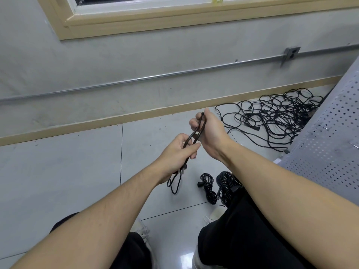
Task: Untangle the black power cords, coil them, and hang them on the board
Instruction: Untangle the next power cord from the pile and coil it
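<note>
Cords (279, 115) – black rubbery sheath, slight sheen; floor tiles (77, 171) – glossy, smooth; perforated board (330, 144) – matt grey metal.

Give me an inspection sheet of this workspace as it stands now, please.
Surface: grey tiled floor, glossy.
Job's things: held cord, folded into loops between both hands; two coiled cords on the floor; perforated board at right, no cord seen hanging on it.
Clutter: nothing seen.
Grippers: left hand and right hand each grip the held cord.
Cables: tangled pile by the wall.
Surroundings: wall conduit, window frame.
</note>
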